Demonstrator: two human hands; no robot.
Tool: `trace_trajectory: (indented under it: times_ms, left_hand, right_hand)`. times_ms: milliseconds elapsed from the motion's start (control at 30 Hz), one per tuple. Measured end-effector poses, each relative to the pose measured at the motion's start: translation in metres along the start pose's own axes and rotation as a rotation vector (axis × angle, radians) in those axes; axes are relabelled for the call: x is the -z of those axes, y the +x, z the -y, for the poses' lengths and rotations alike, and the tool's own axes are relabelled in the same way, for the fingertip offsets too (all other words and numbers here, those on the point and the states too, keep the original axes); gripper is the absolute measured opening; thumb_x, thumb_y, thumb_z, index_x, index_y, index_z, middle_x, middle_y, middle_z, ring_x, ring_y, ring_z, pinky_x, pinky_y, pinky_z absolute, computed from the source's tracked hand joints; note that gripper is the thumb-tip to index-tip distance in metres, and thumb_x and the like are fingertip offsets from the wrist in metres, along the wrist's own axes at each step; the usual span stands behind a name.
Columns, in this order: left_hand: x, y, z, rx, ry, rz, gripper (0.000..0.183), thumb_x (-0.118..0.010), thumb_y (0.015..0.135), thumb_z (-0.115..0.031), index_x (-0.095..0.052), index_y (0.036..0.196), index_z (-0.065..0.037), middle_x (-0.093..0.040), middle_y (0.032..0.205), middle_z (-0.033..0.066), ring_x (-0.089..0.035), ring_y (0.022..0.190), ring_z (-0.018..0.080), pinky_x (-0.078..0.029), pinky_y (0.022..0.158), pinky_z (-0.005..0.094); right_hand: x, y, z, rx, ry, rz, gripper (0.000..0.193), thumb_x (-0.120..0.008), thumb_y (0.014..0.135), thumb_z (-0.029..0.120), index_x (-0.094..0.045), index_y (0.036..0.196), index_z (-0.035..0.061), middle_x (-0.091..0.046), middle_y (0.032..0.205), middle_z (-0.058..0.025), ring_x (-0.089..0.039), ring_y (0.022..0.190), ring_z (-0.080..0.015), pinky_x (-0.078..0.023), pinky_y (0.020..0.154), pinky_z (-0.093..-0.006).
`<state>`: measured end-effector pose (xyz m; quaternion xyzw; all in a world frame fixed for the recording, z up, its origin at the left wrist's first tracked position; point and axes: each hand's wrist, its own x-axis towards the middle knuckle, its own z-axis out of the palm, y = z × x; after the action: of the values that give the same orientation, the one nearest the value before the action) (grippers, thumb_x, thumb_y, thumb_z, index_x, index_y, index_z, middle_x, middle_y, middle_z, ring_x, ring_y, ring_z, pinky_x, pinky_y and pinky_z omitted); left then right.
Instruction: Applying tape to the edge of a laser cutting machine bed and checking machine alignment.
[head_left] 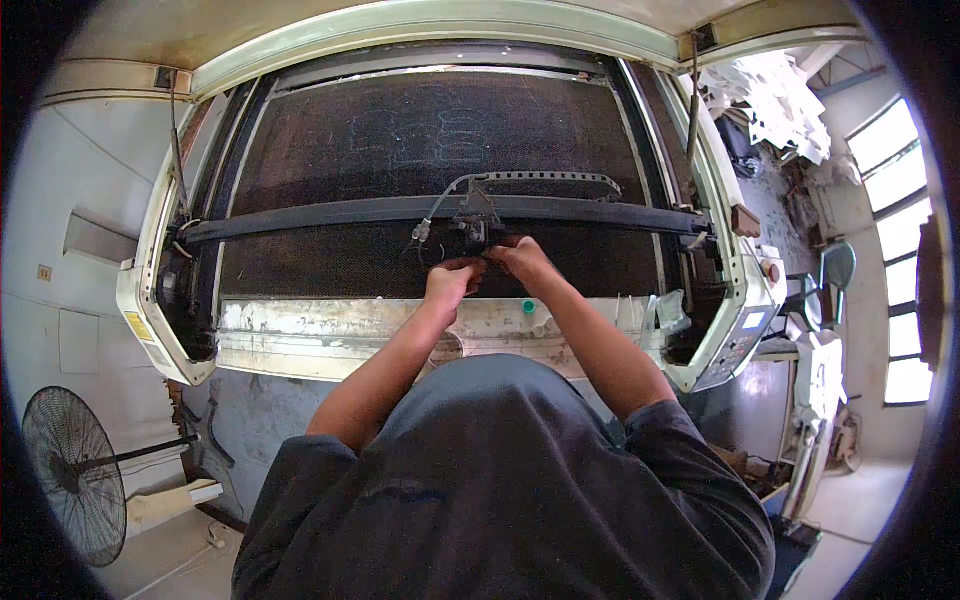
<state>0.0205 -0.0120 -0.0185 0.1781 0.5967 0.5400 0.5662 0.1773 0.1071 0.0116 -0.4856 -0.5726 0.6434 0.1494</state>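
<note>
A dark cutting head (470,236) rides on a black crossbar (330,213) over the dark mesh bed (310,265) of a large laser cutting machine. Close below the head, my left hand (456,281) has its fingers pinched together, the tips near those of the other hand. My right hand (522,261) reaches in at the head's lower right side, fingers bent and closed against it. Whatever small part sits between the fingertips is too dark and hidden to make out. A cable with pale connectors (422,231) hangs at the head's left.
A worn metal front ledge (300,318) carries a small green round cap (529,306) and a crumpled clear plastic bag (672,312). The raised lid (440,22) hangs overhead. A control panel (750,322) stands at the right, a black fan (75,475) at the lower left.
</note>
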Motion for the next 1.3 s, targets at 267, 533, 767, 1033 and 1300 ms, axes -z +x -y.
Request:
trace_trajectory:
  times_ms: [267, 533, 767, 1033, 1300]
  left_hand:
    - [0.001, 0.005, 0.002, 0.047, -0.071, 0.006, 0.017, -0.074, 0.096, -0.010, -0.078, 0.109, -0.001, -0.078, 0.096, 0.0066, -0.073, 0.080, 0.0180, -0.060, 0.072, 0.0323]
    - [0.000, 0.010, 0.005, 0.011, -0.068, -0.019, 0.017, -0.073, 0.095, -0.008, -0.078, 0.109, 0.000, -0.078, 0.098, 0.0076, -0.074, 0.082, 0.0191, -0.061, 0.073, 0.0332]
    - [0.001, 0.008, 0.006, 0.027, -0.119, -0.001, 0.016, -0.077, 0.096, -0.016, -0.080, 0.108, -0.005, -0.079, 0.098, 0.0026, -0.070, 0.079, 0.0120, -0.058, 0.072, 0.0281]
    - [-0.003, 0.012, 0.003, 0.071, -0.167, 0.012, 0.016, -0.078, 0.097, -0.017, -0.078, 0.106, -0.003, -0.076, 0.095, 0.0039, -0.070, 0.078, 0.0150, -0.056, 0.070, 0.0309]
    - [-0.016, 0.007, 0.000, -0.017, -0.053, -0.129, 0.016, -0.084, 0.094, -0.022, -0.080, 0.096, -0.007, -0.075, 0.084, 0.0008, -0.067, 0.070, 0.0118, -0.053, 0.063, 0.0287]
  right_hand:
    - [0.001, -0.003, 0.002, 0.083, 0.024, 0.019, 0.023, -0.081, 0.089, 0.023, -0.075, 0.091, 0.0003, -0.064, 0.077, -0.0013, -0.054, 0.069, -0.0130, -0.041, 0.063, -0.0328]
    - [0.002, -0.009, 0.011, 0.028, 0.035, 0.030, 0.020, -0.081, 0.090, 0.022, -0.076, 0.091, 0.0019, -0.064, 0.077, -0.0009, -0.054, 0.069, -0.0126, -0.040, 0.063, -0.0327]
    - [0.001, 0.003, -0.003, 0.003, 0.044, 0.028, 0.021, -0.081, 0.091, 0.027, -0.078, 0.089, 0.0067, -0.064, 0.077, 0.0013, -0.053, 0.066, -0.0107, -0.037, 0.059, -0.0315]
    - [0.005, 0.007, -0.017, -0.032, 0.153, 0.051, 0.017, -0.082, 0.092, 0.026, -0.079, 0.094, 0.0098, -0.068, 0.081, 0.0011, -0.055, 0.068, -0.0104, -0.039, 0.062, -0.0299]
    - [0.011, 0.005, -0.030, 0.094, 0.189, 0.079, 0.018, -0.078, 0.091, 0.019, -0.079, 0.102, 0.0058, -0.074, 0.093, -0.0022, -0.063, 0.079, -0.0125, -0.049, 0.073, -0.0292]
